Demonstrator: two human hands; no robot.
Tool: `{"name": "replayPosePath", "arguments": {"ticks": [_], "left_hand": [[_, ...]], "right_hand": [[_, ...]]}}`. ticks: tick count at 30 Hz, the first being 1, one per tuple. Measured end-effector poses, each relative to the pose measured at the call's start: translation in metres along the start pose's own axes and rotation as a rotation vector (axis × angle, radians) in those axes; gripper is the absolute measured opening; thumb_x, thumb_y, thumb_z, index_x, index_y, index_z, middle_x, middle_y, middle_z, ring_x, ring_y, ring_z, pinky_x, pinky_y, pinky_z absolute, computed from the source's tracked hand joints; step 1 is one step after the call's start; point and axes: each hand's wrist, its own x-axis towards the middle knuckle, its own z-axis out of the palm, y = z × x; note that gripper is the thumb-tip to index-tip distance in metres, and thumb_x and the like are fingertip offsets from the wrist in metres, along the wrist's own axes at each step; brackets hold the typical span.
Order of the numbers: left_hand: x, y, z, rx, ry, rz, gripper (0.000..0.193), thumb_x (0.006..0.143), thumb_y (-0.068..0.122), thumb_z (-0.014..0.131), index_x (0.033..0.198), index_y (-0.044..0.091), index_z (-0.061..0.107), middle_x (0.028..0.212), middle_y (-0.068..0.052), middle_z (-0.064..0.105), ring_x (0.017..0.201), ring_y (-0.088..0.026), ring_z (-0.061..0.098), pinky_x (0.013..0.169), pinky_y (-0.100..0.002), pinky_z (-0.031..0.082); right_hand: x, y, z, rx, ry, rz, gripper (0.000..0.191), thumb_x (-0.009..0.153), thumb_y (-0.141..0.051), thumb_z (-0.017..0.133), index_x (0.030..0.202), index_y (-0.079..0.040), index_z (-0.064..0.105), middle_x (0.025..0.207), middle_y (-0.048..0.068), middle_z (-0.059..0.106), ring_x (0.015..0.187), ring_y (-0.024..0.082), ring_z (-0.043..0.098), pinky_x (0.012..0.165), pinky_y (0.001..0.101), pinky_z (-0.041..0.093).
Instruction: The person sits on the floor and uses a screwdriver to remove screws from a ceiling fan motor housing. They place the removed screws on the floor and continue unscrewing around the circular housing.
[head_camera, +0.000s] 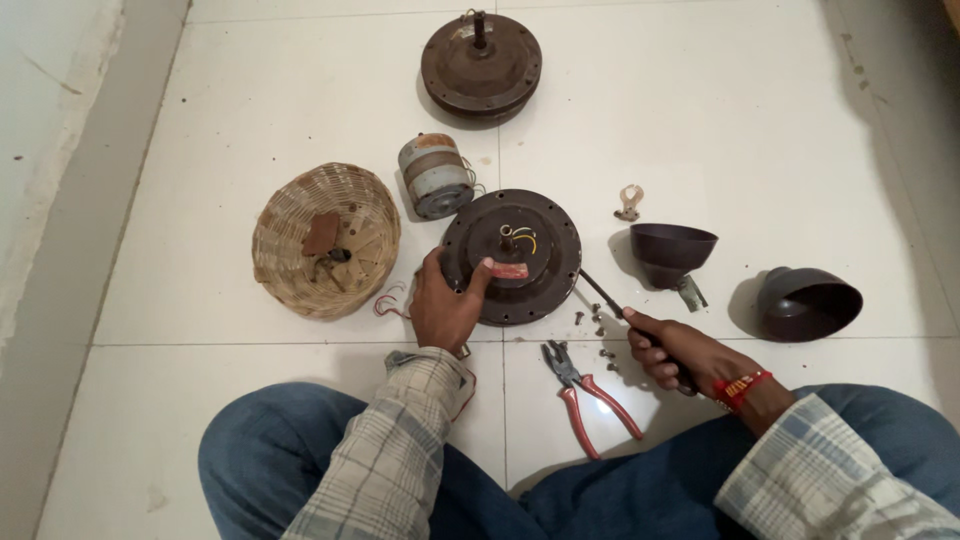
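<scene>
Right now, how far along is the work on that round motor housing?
Done, by the look of it: loose screws lie on the tile, both dark cups are off, and a cylindrical core and a second housing sit apart. In hand: left hand steadies the near housing; right hand holds a screwdriver at its rim. Left: that housing looks closed; pliers lie unused.

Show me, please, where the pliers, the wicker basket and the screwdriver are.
pliers (590, 395): head view, on the red handles.
wicker basket (290, 215): head view, on the woven outer wall.
screwdriver (603, 295): head view, on the dark shaft ahead of the right hand (680, 355).
</scene>
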Motion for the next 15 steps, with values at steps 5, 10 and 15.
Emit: {"name": "replayPosePath", "arguments": {"ticks": [5,10,15], "left_hand": [[-0.001,-0.001,0.001,0.033,-0.019,0.039,0.085,0.075,0.05,0.083,0.14,0.005,0.052,0.131,-0.021,0.063,0.12,-0.038,0.062,0.102,-0.046,0.048],[-0.005,-0.002,-0.001,0.009,-0.064,0.061,0.098,0.069,0.049,0.088,0.145,0.004,0.046,0.135,-0.02,0.063,0.123,-0.036,0.062,0.105,-0.044,0.049],[-0.007,-0.001,-0.003,0.012,-0.069,0.166,0.104,0.067,0.049,0.09,0.146,0.003,0.043,0.141,-0.019,0.059,0.128,-0.037,0.059,0.105,-0.044,0.048]], "right_hand": [[-0.001,-0.001,0.005,-0.047,0.122,-0.026,0.051,0.106,-0.054,0.037,0.072,-0.016,0.038,0.057,-0.008,0.026,0.044,0.009,0.026,0.04,0.028,0.027],[-0.002,0.003,0.014,-0.145,0.234,-0.115,0.053,0.105,-0.055,0.043,0.072,-0.014,0.044,0.057,-0.005,0.033,0.044,0.011,0.032,0.04,0.0298,0.032],[0.0,0.007,0.018,-0.35,0.435,-0.17,0.055,0.102,-0.054,0.045,0.071,-0.011,0.06,0.057,0.0,0.048,0.044,0.011,0.042,0.043,0.0317,0.038]]}}
